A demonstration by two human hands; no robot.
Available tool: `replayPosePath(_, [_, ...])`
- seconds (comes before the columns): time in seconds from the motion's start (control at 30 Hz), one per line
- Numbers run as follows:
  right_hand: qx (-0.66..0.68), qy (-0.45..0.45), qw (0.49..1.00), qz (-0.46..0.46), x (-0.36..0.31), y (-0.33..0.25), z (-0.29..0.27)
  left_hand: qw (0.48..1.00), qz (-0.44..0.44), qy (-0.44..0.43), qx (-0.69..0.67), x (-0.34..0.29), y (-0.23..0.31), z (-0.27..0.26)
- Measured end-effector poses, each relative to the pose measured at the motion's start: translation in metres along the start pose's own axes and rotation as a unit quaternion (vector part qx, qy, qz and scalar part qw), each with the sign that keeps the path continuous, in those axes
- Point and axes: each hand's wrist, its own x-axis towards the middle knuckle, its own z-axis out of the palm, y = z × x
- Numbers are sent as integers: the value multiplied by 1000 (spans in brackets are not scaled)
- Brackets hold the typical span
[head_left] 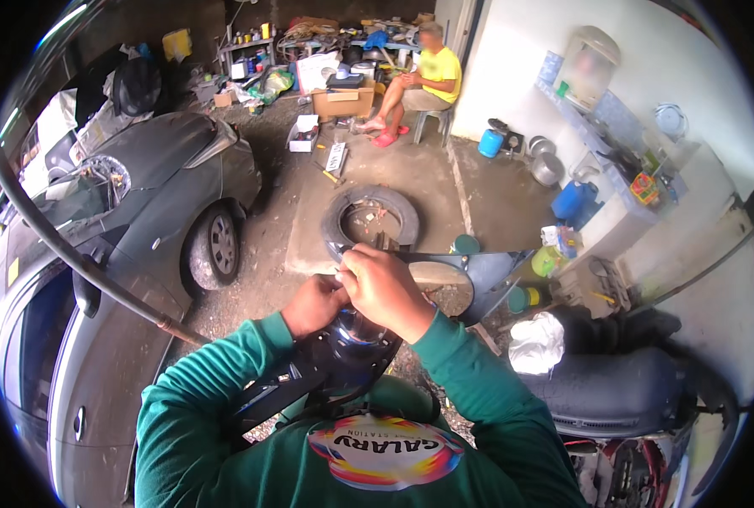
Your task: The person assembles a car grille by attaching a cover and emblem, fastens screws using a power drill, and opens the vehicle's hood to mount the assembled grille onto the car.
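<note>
In front of my chest, my left hand [313, 305] and my right hand [387, 288] are close together with fingers pinched. A small pale thing shows at their fingertips, too covered to name. Just beneath them is a dark plastic car part [263, 394], with a shiny, rounded piece [356, 330] showing below my right hand. From beyond my right hand a dark curved panel [491, 275] reaches to the right. Whether it joins the part under my hands is hidden.
A dark grey car [153, 173] stands at left. Ahead lies a tyre [370, 218] on concrete. A seated person in yellow [436, 72] is farther back, near a cardboard box [343, 100]. A black bumper-like part [605, 385] lies at right, below a counter [614, 224].
</note>
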Motion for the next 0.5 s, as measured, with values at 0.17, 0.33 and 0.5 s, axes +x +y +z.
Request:
replayPosePath(0.17, [-37,0,999,-27,5,-3,-9,999,52,12,7,-1,30,0])
replayPosePath(0.33, [206,12,957,206,22,7,-17,999,-28,16,33,-5,38,-1])
replayPosePath(0.5, [370,54,891,258,30,58,-69,999,-31,21,36,0,31,-4])
